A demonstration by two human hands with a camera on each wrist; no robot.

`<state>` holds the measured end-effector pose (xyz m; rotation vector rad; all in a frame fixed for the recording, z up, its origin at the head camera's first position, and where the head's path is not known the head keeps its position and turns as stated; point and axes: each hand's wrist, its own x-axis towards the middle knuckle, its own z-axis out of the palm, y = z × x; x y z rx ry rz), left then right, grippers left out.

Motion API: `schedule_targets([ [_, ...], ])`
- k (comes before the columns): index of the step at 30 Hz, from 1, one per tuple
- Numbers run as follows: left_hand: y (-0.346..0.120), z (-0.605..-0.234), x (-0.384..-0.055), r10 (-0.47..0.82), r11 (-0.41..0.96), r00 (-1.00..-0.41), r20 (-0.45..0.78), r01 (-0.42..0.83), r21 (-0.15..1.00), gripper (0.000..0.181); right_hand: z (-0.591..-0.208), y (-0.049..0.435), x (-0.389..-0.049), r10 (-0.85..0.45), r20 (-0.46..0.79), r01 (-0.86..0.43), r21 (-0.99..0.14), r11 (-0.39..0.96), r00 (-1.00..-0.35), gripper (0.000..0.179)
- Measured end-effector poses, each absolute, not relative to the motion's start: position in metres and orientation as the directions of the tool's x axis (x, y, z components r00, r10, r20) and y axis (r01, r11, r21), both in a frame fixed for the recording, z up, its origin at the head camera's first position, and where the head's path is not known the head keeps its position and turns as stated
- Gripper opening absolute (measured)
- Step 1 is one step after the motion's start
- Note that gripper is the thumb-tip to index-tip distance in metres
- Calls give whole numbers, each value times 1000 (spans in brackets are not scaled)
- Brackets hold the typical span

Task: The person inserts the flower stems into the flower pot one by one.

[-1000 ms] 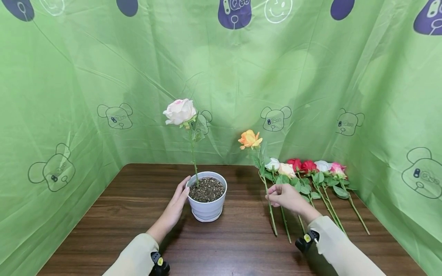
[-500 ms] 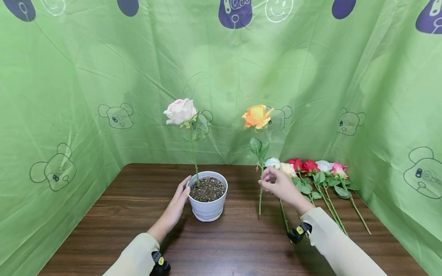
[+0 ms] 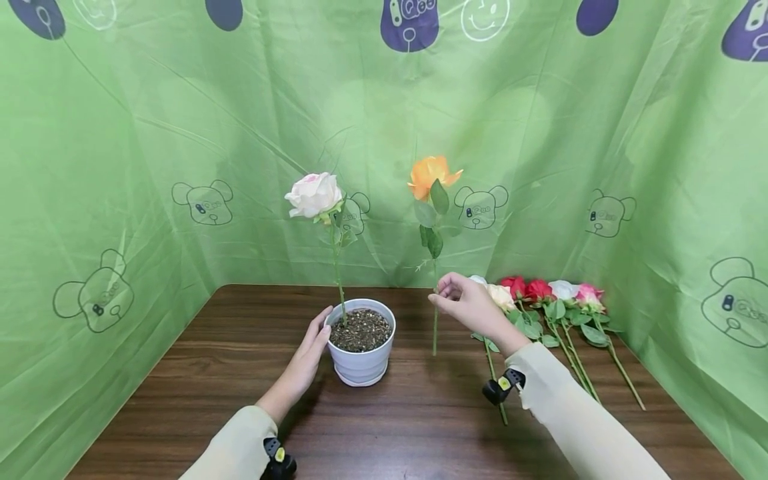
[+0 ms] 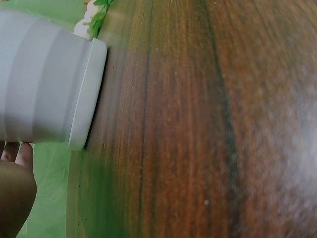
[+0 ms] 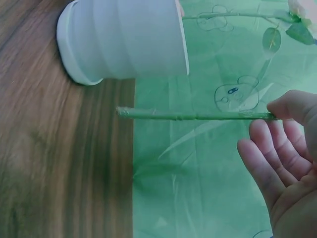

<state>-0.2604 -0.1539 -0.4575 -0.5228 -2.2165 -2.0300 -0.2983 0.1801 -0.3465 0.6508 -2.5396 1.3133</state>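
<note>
My left hand (image 3: 303,353) rests with fairly straight fingers against the left side of a white flowerpot (image 3: 360,363) filled with dark soil. A pale pink rose (image 3: 314,195) stands in the soil, near the pot's left rim. To the right of the pot, my right hand (image 3: 471,307) pinches the lower stem of an orange rose (image 3: 431,175) between thumb and fingers. This rose is upright, and its stem end hangs above the tabletop. In the right wrist view, the bare green stem (image 5: 168,115) extends from the fingertips, apart from the pot.
Several roses, among them a red rose (image 3: 539,290) and a pink rose (image 3: 589,295), lie on the right of the brown wooden table (image 3: 384,440), partly behind my right forearm. A green printed curtain (image 3: 384,133) encloses the back and sides.
My right hand has lifted the orange rose off the right of the table and carried it up and leftward, and its stem has turned more upright. The left hand and pot have stayed put.
</note>
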Motion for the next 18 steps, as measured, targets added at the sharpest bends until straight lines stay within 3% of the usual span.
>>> schedule_targets([
  [10,-154,-459,-262,189,62,-936,297,313,948,49,-327,154,-304,-319,484,-577,-730,368,-815,20],
  [18,-154,-459,-261,187,68,-935,300,317,946,49,-320,130,-310,-303,542,-620,-711,332,-784,21],
])
